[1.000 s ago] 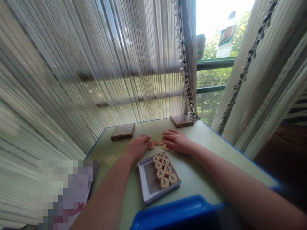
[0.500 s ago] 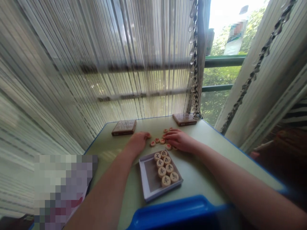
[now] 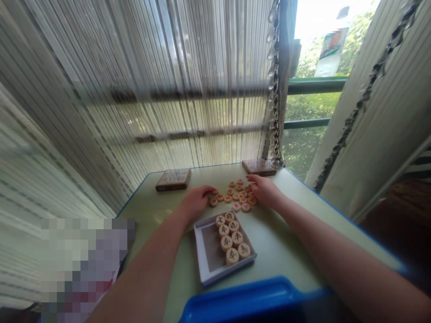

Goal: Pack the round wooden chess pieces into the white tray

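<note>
Round wooden Chinese chess pieces with red characters (image 3: 243,200) lie loosely grouped in the middle of the table. At the left side of the group, my left hand (image 3: 195,200) has its fingertips closed on one red piece (image 3: 214,192). My right hand (image 3: 266,190) is at the right side of the group, its fingers apart and touching or just beside the outer pieces. Closer to me stands a shallow open box (image 3: 210,251). Several pieces with black characters (image 3: 237,237) sit in two rows along its right side; its left part shows bare bottom.
Two flat wooden boxes stand at the table's far edge, one on the left (image 3: 173,178) and one on the right (image 3: 258,167). A blue tray-like plastic edge (image 3: 242,296) is nearest me. String curtains (image 3: 202,67) hang behind the green table (image 3: 286,255).
My right hand has drawn back to the right, uncovering several red pieces. My left hand has shifted slightly right with the piece at its fingertips. The box has stayed put.
</note>
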A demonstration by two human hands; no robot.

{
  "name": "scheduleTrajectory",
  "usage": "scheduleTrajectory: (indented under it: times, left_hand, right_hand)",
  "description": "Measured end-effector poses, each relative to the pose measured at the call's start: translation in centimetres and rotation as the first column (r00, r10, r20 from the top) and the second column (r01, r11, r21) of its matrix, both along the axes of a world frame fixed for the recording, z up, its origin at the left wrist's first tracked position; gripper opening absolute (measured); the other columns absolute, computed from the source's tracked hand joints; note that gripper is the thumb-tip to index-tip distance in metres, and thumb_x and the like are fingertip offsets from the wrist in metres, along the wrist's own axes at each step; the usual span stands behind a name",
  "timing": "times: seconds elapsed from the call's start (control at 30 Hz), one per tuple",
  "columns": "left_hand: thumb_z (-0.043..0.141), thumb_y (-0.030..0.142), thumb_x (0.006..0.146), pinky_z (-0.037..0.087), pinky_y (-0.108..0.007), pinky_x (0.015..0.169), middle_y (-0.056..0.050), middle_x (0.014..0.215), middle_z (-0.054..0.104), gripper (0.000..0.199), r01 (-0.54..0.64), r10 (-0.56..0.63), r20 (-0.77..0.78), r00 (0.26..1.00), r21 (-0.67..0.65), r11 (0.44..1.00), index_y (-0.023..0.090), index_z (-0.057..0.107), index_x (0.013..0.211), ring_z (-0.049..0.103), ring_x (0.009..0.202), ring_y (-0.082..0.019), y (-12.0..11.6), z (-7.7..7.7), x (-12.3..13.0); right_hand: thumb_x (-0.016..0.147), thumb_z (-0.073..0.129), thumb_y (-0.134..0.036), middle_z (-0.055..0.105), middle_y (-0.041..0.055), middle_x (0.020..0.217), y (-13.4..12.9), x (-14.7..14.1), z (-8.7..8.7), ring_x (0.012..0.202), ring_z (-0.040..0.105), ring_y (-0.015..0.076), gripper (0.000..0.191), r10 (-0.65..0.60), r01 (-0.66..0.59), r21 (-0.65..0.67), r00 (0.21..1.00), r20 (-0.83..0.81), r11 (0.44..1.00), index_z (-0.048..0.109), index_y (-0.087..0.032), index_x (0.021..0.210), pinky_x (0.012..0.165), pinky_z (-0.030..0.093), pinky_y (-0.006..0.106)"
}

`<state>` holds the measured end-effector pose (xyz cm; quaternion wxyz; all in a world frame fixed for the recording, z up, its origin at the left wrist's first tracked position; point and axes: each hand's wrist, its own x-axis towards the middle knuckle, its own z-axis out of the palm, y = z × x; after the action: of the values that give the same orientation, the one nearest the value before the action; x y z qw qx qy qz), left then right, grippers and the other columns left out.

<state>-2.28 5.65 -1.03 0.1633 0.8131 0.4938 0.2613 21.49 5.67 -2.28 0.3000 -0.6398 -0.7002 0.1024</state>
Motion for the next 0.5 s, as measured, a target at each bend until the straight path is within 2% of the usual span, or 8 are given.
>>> scheduleTrajectory:
  times: [0.17,0.27,0.33,0.4,0.47,0.5]
  left_hand:
    - [0.049,0.031,0.078,0.049,-0.027,0.079,-0.004,0.098,0.069,0.034,0.082,-0.079,0.032,0.996,-0.114,0.990,0.015,0.065,0.104,0.063,0.085,-0.018,-0.1,-0.4,0.2]
    - [0.046,0.029,0.078,0.048,-0.026,0.079,-0.004,0.097,0.070,0.033,0.084,-0.083,0.014,0.996,-0.110,0.990,0.016,0.068,0.098,0.063,0.086,-0.017,-0.2,-0.5,0.4]
    - [0.043,0.028,0.078,0.047,-0.026,0.080,-0.004,0.097,0.070,0.034,0.036,-0.037,-0.017,0.999,-0.072,0.997,0.016,0.068,0.099,0.063,0.087,-0.017,-0.3,-0.1,0.4]
    - [0.043,0.030,0.077,0.046,-0.026,0.078,-0.006,0.093,0.070,0.036,-0.067,0.066,-0.114,0.991,0.002,0.998,0.016,0.068,0.099,0.063,0.084,-0.018,-0.7,0.8,0.1]
    - [0.048,0.034,0.072,0.045,-0.028,0.073,-0.007,0.085,0.070,0.035,-0.186,0.199,-0.250,0.947,0.075,0.980,0.016,0.069,0.093,0.062,0.079,-0.020,-1.1,1.9,-0.2]
    - [0.050,0.035,0.069,0.045,-0.027,0.070,-0.007,0.082,0.070,0.033,-0.211,0.220,-0.301,0.928,0.063,0.976,0.017,0.070,0.089,0.062,0.078,-0.020,-1.4,2.5,-0.5]
  right_hand:
    - [0.075,0.044,-0.011,0.069,0.0078,0.097,0.0,0.1,0.0,0.088,0.062,0.0200,0.036,0.011,-0.011,0.000,1.000,0.017,1.000,0.066,-0.016,0.103,0.079,0.047,0.027]
    - [0.074,0.046,-0.010,0.069,0.0076,0.094,-0.1,0.1,0.0,0.083,0.063,0.0196,0.035,0.023,-0.023,-0.007,1.000,0.007,1.000,0.067,-0.016,0.101,0.074,0.047,0.027]
    - [0.075,0.047,-0.012,0.069,0.0075,0.091,-0.2,0.1,0.1,0.080,0.062,0.0194,0.033,0.030,-0.030,-0.005,0.999,0.024,1.000,0.068,-0.017,0.099,0.073,0.047,0.027]
    - [0.076,0.049,-0.016,0.069,0.0079,0.088,-0.3,0.2,0.2,0.079,0.061,0.0195,0.028,0.061,-0.063,0.026,0.996,0.066,0.998,0.070,-0.017,0.095,0.073,0.046,0.028]
    - [0.076,0.052,-0.021,0.066,0.0084,0.087,-0.6,0.2,0.2,0.078,0.060,0.0192,0.023,0.141,-0.150,0.077,0.984,0.111,0.986,0.071,-0.017,0.090,0.073,0.045,0.029]
    - [0.076,0.054,-0.023,0.065,0.0087,0.087,-0.7,0.3,0.3,0.078,0.059,0.0189,0.023,0.195,-0.209,0.097,0.972,0.133,0.973,0.071,-0.017,0.088,0.073,0.045,0.029]
